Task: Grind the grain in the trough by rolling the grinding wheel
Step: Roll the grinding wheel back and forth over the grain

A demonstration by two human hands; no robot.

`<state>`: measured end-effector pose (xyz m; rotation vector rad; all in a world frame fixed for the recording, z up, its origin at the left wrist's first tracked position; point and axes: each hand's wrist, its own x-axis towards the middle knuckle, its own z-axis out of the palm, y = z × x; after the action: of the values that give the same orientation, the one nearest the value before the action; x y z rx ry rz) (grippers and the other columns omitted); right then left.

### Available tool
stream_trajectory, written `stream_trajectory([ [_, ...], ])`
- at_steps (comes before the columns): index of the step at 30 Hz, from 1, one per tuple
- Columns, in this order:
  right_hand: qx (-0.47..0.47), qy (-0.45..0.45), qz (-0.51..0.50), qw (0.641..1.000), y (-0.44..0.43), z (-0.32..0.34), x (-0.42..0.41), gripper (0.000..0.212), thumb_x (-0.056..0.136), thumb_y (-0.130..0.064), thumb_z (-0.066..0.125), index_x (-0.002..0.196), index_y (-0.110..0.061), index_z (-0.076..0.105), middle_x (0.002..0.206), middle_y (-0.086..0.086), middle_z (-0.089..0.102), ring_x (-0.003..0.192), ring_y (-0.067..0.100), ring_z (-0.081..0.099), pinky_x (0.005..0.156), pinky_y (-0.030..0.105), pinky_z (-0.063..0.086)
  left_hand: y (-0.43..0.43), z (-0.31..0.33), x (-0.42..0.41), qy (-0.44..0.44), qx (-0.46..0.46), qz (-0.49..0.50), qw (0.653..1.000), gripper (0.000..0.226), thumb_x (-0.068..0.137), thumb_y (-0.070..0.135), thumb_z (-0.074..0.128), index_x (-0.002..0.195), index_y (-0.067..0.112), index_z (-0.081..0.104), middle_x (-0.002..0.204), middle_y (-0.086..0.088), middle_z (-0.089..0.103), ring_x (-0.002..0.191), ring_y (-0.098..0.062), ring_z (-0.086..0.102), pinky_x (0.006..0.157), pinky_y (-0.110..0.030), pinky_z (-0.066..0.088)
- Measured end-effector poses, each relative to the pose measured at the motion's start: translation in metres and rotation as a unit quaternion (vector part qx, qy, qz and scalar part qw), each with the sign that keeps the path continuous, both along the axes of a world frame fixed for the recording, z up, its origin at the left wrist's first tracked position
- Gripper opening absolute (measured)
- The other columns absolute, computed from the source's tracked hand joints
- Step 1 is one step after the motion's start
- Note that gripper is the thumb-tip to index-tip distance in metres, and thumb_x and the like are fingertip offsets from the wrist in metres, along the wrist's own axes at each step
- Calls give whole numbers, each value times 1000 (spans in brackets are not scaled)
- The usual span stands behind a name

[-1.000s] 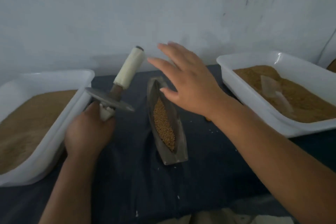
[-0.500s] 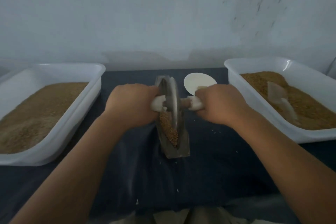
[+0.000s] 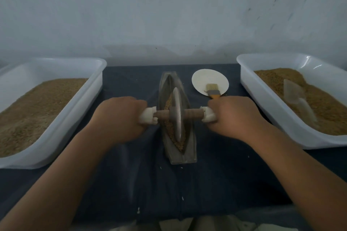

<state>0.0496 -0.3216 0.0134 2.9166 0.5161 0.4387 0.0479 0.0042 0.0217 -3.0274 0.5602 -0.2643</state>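
Head view: the grinding wheel (image 3: pixel 176 118), held aloft in the left hand (image 3: pixel 120 116) alone a second ago, now stands upright on the grain (image 3: pixel 169 127) midway along the trough (image 3: pixel 183 157) on the desk (image 3: pixel 131 174). The right hand (image 3: pixel 234 116), then spread open above the trough, has joined in; fingers (image 3: pixel 213 104) of both hands are curled tight round the white-wrapped ends of the axle. Rolling, it appears, can begin in earnest.

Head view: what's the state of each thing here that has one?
grinding wheel: upright in the trough, on grain
trough: part filled with grain
left grip: holds left handle
right grip: holds right handle
brush: lying on white plate
left tray: filled
right tray: filled, scoop inside
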Motion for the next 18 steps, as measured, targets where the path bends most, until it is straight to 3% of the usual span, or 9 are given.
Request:
stream_trajectory([
  [6, -20, -42, -48, 998, 13, -10, 25, 40, 89, -53, 61, 66, -27, 42, 57, -7, 44, 47, 11, 42, 46, 25, 21, -10, -15, 24, -11, 33, 51, 998, 31, 81, 62, 49, 73, 32, 49, 69, 10, 55, 61, -12, 52, 57, -31, 38],
  [11, 38, 38, -89, 995, 22, -10, 73, 34, 94, -47, 57, 68, -25, 55, 67, -6, 58, 59, 15, 53, 50, 27, 29, -30, 3, 64, -13, 58, 49, 997, 19, 79, 47, 54, 76, 29, 56, 73, 8, 54, 68, -21, 56, 61, -34, 43],
  [14, 55, 42, -73, 995, 30, -5, 84, 25, 88, -37, 63, 68, -24, 56, 69, -5, 58, 62, 15, 54, 50, 26, 28, -46, 15, 76, 5, 79, 44, 996, 11, 78, 37, 60, 82, 27, 62, 77, 6, 58, 71, -23, 60, 65, -36, 50],
  [18, 26, 64, -50, 996, 20, -8, 52, 26, 88, -45, 59, 70, -29, 48, 75, -7, 53, 61, 15, 50, 49, 28, 26, -47, 12, 55, 50, 73, 3, 996, 9, 81, 36, 62, 89, 32, 61, 79, 9, 58, 76, -20, 61, 68, -37, 52],
])
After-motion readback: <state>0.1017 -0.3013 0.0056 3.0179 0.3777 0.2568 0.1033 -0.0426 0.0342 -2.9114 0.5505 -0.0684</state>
